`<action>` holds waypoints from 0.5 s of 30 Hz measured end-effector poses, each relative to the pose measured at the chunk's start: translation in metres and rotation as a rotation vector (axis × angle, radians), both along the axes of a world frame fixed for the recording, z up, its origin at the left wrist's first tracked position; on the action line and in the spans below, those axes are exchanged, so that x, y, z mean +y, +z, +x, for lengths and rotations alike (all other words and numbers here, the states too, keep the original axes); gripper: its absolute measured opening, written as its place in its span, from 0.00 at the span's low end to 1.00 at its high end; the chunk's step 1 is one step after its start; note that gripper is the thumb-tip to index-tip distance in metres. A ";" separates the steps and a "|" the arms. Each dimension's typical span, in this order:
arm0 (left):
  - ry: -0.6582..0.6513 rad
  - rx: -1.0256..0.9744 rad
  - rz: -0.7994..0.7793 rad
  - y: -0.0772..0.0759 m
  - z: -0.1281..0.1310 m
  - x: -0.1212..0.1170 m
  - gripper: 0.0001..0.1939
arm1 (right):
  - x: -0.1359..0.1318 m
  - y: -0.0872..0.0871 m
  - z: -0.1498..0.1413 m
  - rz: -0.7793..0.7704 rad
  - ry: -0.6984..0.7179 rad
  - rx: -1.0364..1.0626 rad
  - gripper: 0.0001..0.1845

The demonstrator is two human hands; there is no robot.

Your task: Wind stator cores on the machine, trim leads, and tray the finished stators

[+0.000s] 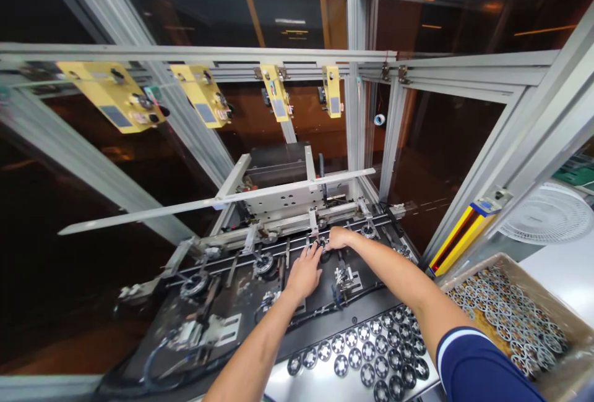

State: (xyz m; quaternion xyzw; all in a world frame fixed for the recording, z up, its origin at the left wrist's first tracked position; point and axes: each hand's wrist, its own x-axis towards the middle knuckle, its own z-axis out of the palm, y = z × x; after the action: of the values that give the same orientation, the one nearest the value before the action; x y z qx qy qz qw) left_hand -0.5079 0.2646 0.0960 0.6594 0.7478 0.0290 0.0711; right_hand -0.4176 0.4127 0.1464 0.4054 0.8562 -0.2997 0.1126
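Observation:
Both hands meet at one round dark part in a station of the black machine bed. My left hand lies at its left side, fingers stretched out and fingertips at the part's edge. On the right side, my right hand is bent down with curled fingers; whatever is in them is hidden. Other stations to the left carry a similar round part and another round part. One more round piece sits in the station to the right.
A white tray in front bears several black-and-silver rings. At right stands a lined box of metal rings, near a yellow light-curtain post. A long metal bar crosses above the bed; yellow units hang overhead.

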 end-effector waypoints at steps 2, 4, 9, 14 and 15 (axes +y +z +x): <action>-0.012 0.004 0.000 0.001 0.000 0.002 0.32 | -0.001 -0.003 -0.001 -0.011 -0.019 0.001 0.16; -0.022 0.007 -0.003 0.000 -0.001 0.003 0.32 | 0.000 -0.005 -0.002 -0.021 -0.040 0.003 0.16; -0.023 -0.014 -0.016 -0.005 -0.004 0.006 0.32 | 0.018 -0.005 -0.003 -0.041 -0.057 -0.009 0.16; -0.014 -0.060 -0.009 -0.011 -0.006 0.004 0.34 | 0.026 -0.007 -0.023 -0.025 -0.084 0.033 0.17; -0.014 -0.066 -0.006 -0.012 -0.006 0.004 0.34 | 0.026 -0.007 -0.027 -0.011 -0.098 0.063 0.17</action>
State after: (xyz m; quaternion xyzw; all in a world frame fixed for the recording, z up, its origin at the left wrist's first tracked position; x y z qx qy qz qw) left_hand -0.5137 0.2684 0.0837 0.6631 0.7405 0.0480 0.0982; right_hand -0.4450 0.4386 0.1391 0.4364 0.8369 -0.3221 0.0731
